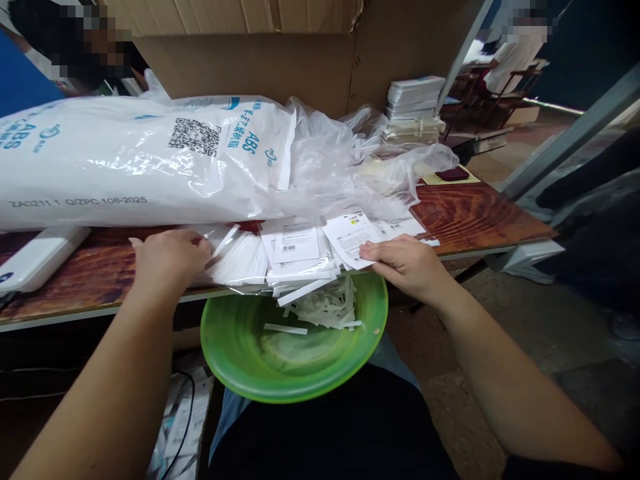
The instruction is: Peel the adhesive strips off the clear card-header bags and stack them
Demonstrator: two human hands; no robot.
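My right hand (413, 265) pinches the lower right corner of a white printed card (350, 237) with a yellow mark, at the table's front edge. My left hand (170, 257) has its fingers curled beside a clear plastic bag of white paper strips (240, 260); what they grip is hidden. Between my hands lie more white cards with barcodes (296, 243), partly overlapping. Below them a green plastic basin (295, 383) rests on my lap, tucked against the table edge. Loose pale strips (327, 307) lie inside it.
A large white sack (125, 163) lies along the table (480, 217), with crumpled clear plastic (335, 153) at its right end. Behind stand a cardboard box (260, 67) and stacked papers (414, 100). A white device (43, 260) sits at left. Other people are in the background.
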